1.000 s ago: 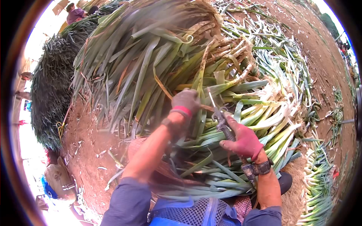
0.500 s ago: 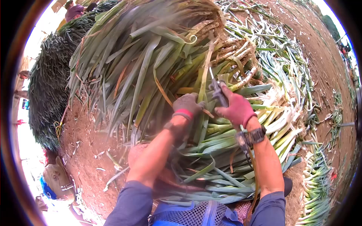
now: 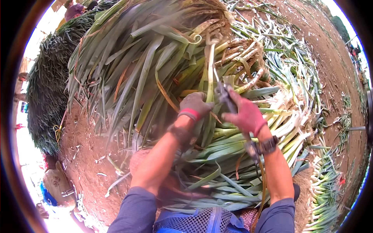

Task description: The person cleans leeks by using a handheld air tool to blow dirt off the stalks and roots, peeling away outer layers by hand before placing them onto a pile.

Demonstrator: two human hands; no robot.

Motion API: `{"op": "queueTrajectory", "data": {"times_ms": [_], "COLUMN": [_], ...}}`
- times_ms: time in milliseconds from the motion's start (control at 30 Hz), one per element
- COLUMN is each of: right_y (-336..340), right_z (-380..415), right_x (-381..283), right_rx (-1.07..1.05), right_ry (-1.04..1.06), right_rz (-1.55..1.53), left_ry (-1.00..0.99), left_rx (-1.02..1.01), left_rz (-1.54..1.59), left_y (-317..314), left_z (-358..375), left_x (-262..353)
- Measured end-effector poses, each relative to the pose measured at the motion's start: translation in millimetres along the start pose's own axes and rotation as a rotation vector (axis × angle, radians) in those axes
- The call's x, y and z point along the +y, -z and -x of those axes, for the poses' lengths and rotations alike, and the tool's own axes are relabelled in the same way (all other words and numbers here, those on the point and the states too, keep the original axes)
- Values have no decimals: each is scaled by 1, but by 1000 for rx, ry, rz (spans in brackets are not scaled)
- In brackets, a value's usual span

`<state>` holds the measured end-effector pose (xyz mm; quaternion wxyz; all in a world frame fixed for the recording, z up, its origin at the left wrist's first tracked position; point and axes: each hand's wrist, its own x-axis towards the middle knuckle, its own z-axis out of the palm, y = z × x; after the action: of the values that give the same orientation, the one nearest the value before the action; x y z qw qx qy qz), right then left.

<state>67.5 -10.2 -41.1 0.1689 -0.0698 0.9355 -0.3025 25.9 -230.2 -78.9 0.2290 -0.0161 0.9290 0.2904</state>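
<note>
My left hand (image 3: 196, 105), in a grey and pink glove, is closed around the leafy part of a long green onion (image 3: 211, 72). Its pale stalk points away from me, root end at the top. In my gloved right hand (image 3: 245, 114) is a grey air blow gun (image 3: 225, 96), gripped just right of the stalk. The gun's thin nozzle lies close alongside the stalk. A hose (image 3: 262, 182) runs from a fitting at my right wrist down toward my body. Beneath both hands lie more green onions (image 3: 233, 151), roots to the right.
A large heap of green onions (image 3: 136, 58) rises ahead on the left. Stripped leaves (image 3: 285, 58) litter the ground on the right. Peeled onions (image 3: 324, 194) lie in a row at lower right. Another dark green stack (image 3: 50, 97) stands far left, a person (image 3: 74, 11) behind it.
The held onion's stalk now shows whiter and more upright, with its root end clearer. Both hands have shifted only slightly, and the nozzle still lies beside the stalk.
</note>
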Motion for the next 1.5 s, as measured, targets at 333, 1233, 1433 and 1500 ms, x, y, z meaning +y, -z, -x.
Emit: {"op": "queueTrajectory", "data": {"times_ms": [333, 1233, 1433, 1500], "right_y": [24, -18, -17, -18], "right_z": [152, 105, 76, 56], "right_x": [-10, 26, 46, 70], "right_rx": [-110, -47, 25, 99], "right_ry": [-1, -212, -312, -286], "right_rz": [-190, -162, -204, -136], "left_ry": [-292, -279, -417, -486], "left_rx": [-150, -109, 265, 350], "left_rz": [189, -149, -323, -390], "left_y": [-51, -31, -63, -71], "left_z": [49, 35, 8, -5], "left_x": [21, 13, 22, 25]}}
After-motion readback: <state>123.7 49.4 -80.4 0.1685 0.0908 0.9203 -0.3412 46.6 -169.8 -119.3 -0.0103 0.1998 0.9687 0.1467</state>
